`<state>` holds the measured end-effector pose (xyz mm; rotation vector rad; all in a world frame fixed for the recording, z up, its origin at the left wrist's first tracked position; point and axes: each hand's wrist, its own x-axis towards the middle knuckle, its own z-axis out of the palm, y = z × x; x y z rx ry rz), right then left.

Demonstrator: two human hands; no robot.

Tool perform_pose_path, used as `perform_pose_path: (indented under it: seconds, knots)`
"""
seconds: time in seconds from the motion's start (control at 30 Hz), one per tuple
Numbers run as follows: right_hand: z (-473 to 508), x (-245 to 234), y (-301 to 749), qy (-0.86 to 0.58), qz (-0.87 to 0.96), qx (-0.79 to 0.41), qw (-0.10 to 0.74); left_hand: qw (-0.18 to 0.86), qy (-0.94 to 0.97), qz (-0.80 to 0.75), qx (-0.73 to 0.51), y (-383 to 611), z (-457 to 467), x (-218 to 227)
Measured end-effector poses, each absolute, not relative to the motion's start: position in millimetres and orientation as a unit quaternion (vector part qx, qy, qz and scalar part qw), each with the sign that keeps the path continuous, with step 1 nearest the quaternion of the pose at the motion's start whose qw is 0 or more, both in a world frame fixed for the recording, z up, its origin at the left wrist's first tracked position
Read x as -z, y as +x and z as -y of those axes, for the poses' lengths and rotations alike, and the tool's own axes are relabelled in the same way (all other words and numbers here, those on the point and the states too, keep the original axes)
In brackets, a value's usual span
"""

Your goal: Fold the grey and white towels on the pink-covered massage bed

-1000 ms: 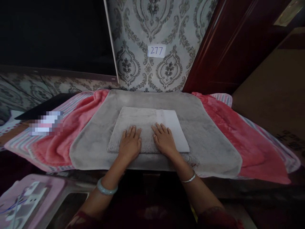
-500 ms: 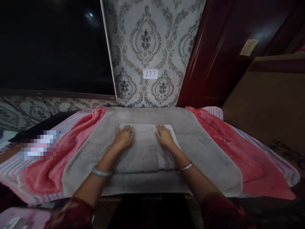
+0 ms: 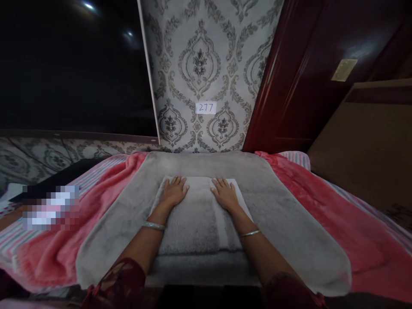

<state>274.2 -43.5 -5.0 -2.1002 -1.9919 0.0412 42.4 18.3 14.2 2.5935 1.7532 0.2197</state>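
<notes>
A folded grey towel [image 3: 193, 227] with a white strip down its right side lies flat on a smooth grey blanket [image 3: 116, 227]. My left hand [image 3: 174, 191] rests palm down on the towel's far left corner, its fingers spread. Near the far right corner, my right hand [image 3: 224, 195] is also laid flat on the towel with fingers apart. Neither hand grips anything. A bracelet circles each wrist. Parts of the towel's side edges are hidden under my hands and forearms.
Pink plush cloth [image 3: 61, 253] over a striped sheet [image 3: 93, 182] shows on the left, and red-pink cloth [image 3: 325, 219] on the right. Behind are a dark television [image 3: 71, 73] and a wall with a "277" label [image 3: 206, 107]. A cardboard box [image 3: 363, 150] stands at right.
My fingers have spread out flatter on the towel, and both hands show more clearly. The whole view has shifted, so the blanket and wall sit lower in the picture.
</notes>
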Motion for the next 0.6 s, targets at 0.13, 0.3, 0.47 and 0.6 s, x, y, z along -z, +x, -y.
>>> perform_pose_path:
  seconds: [0.13,0.3,0.47,0.6]
  knots:
    - [43,7,289,-0.749,0.652,-0.021,0.121,-0.02,0.811,-0.577,-0.097,41,-14,-16]
    - [49,15,308,-0.79,0.602,-0.027,0.115,-0.027,0.741,-0.66,-0.119,37,-14,-18]
    - [54,15,311,-0.791,0.602,-0.025,0.111,-0.01,0.729,-0.675,-0.111,35,-16,-21]
    - [66,10,318,-0.788,0.606,-0.045,0.1,-0.01,0.733,-0.672,-0.109,35,-14,-24]
